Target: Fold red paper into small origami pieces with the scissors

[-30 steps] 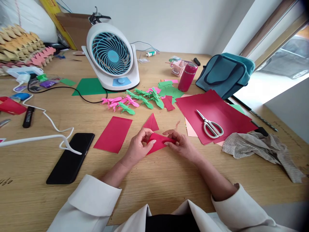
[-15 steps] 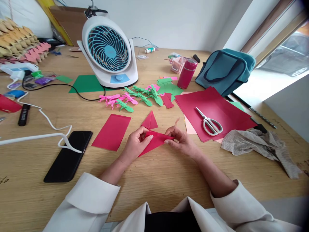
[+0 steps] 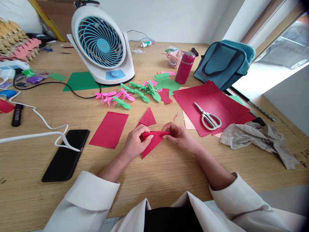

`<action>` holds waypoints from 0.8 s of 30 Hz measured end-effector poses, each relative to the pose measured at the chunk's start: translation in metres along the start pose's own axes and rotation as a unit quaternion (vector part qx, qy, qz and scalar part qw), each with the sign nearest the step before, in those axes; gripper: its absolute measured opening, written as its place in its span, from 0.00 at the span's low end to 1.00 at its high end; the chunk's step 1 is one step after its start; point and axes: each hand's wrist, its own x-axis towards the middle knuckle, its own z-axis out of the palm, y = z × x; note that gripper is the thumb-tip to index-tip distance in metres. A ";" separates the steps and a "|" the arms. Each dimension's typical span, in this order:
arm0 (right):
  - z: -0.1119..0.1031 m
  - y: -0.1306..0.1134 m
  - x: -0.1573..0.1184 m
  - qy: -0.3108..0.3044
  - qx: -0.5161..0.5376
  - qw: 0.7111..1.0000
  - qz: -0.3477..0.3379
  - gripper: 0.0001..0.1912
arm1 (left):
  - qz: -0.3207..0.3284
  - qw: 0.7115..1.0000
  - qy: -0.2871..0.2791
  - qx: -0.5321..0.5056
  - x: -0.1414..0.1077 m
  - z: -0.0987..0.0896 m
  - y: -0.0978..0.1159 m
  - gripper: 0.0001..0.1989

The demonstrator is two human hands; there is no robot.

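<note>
Between my hands is a folded piece of red paper (image 3: pixel 154 143), with one pointed corner hanging toward me. My left hand (image 3: pixel 137 141) is closed on its left side, thumb on top. At the right end my right hand (image 3: pixel 180 138) pinches the edge between thumb and fingers. Just beyond them, a folded red paper triangle (image 3: pixel 148 117) with a crease down its middle lies on the table. A flat red paper rectangle (image 3: pixel 109 130) is left of my left hand. White-handled scissors (image 3: pixel 209 119) rest on large red sheets (image 3: pixel 193 96) to the right.
Pink and green folded paper figures (image 3: pixel 137 91) lie beyond my hands, before a fan (image 3: pixel 103 45). A black phone (image 3: pixel 66 154) under a white cable is at left. A red bottle (image 3: pixel 185 68), a teal bag (image 3: pixel 223 66) and a crumpled cloth (image 3: pixel 256 140) are at right.
The view has shifted slightly. The held paper has turned a little, its pointed corner now hanging further down and right. My right fingers sit closer in around its right end.
</note>
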 end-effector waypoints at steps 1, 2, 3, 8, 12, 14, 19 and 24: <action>0.000 0.001 0.001 0.006 -0.007 1.000 -0.001 0.13 | -0.002 1.000 -0.004 0.003 0.000 0.000 0.000 0.04; 0.000 0.002 0.001 0.013 -0.015 1.000 -0.001 0.12 | -0.006 1.000 -0.011 0.005 0.000 0.000 0.000 0.05; 0.000 0.002 0.002 0.019 -0.021 1.000 0.000 0.12 | -0.011 1.000 -0.020 0.005 0.000 0.000 0.001 0.05; 0.001 0.005 0.004 0.027 -0.028 0.999 -0.003 0.12 | -0.022 0.996 -0.068 -0.046 -0.002 -0.002 0.008 0.08; -0.002 0.005 0.004 0.039 -0.056 0.998 -0.009 0.12 | 0.007 0.988 -0.091 -0.122 -0.002 -0.006 0.010 0.14; -0.004 0.005 0.005 0.048 -0.056 0.997 -0.006 0.12 | 0.026 0.988 -0.085 -0.125 -0.003 -0.007 0.009 0.13; -0.005 0.002 0.005 0.035 -0.050 0.998 0.000 0.13 | 0.115 0.990 -0.058 -0.049 -0.004 -0.003 0.008 0.19; -0.002 -0.004 0.002 0.009 -0.078 0.997 -0.006 0.10 | 0.196 0.973 -0.117 0.025 -0.005 -0.003 0.013 0.19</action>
